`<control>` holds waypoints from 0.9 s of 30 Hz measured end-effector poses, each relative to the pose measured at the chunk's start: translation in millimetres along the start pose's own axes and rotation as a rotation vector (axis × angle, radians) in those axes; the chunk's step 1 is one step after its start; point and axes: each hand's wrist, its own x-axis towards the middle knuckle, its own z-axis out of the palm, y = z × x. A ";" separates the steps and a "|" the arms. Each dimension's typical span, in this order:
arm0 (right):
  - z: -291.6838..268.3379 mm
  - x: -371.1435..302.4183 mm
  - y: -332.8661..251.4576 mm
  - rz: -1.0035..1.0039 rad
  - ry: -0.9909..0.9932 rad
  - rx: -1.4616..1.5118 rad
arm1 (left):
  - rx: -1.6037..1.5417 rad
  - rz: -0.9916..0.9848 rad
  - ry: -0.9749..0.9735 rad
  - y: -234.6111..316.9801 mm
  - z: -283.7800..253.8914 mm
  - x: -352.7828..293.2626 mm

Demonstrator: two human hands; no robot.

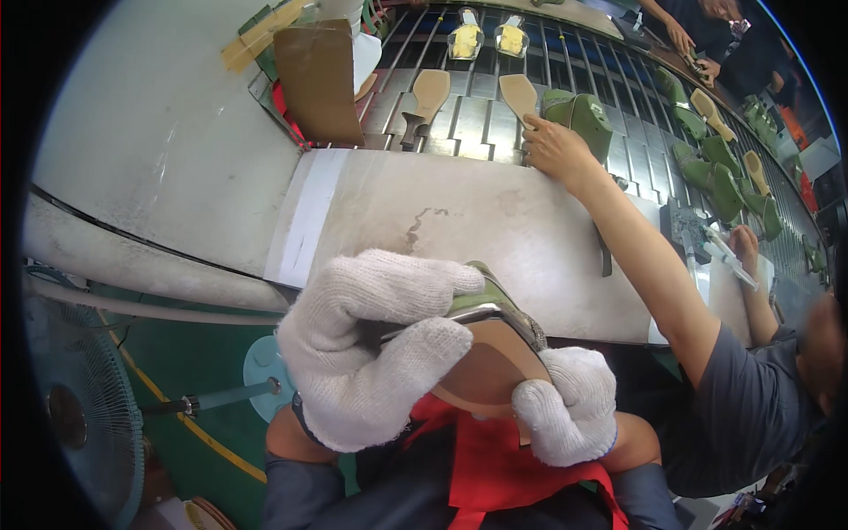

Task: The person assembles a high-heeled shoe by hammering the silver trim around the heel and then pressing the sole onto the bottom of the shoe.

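A shoe on a green shoe last (484, 284) is held between my two hands above my lap, its underside turned toward me. The underside has a tan border around a darker brown middle (481, 375), and a glittery strap (535, 332) shows along its right side. My left hand (371, 349), in a white knit glove, wraps the left side, with fingers over the top and thumb against the sole's edge. Closed on the lower right end is my right hand (567, 405), also gloved, its fingers curled at the edge. The palms' contact is hidden.
Ahead is a pale worktable (495, 221), with a slatted metal conveyor (473, 124) behind it. A co-worker's bare hand (556, 148) touches a tan sole (518, 93) beside a green last (587, 124). Cardboard (318, 84) stands at left; a fan (79, 406) stands lower left.
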 end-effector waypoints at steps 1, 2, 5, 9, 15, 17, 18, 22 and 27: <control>1.2 1.0 0.4 -0.001 -0.001 0.009 | 0.008 -0.003 0.001 0.9 -1.7 -0.2; 2.6 1.6 1.1 -0.010 -0.031 0.015 | 0.025 0.014 0.010 1.7 -3.2 -0.4; 6.6 4.0 0.4 -0.043 -0.044 -0.020 | 0.081 0.093 0.002 -1.0 -6.6 3.7; 14.2 13.6 -6.1 -0.029 -0.034 -0.026 | 0.210 0.166 0.029 -2.3 -7.1 7.5; 18.4 19.5 14.4 -0.044 -0.054 0.078 | 0.269 0.086 0.175 -2.3 -8.3 9.5; 20.3 19.3 15.9 -0.028 -0.050 0.082 | 0.301 0.076 0.204 -6.4 -12.3 7.0; 22.4 21.3 17.3 -0.061 -0.011 0.084 | 0.371 0.137 0.165 -10.7 -15.7 5.3; 19.5 24.2 20.5 -0.027 -0.040 0.025 | 0.729 0.383 0.009 -17.2 -23.7 3.4; 23.6 22.3 19.7 0.018 0.014 0.086 | 0.781 0.306 -0.019 -9.9 -16.4 1.5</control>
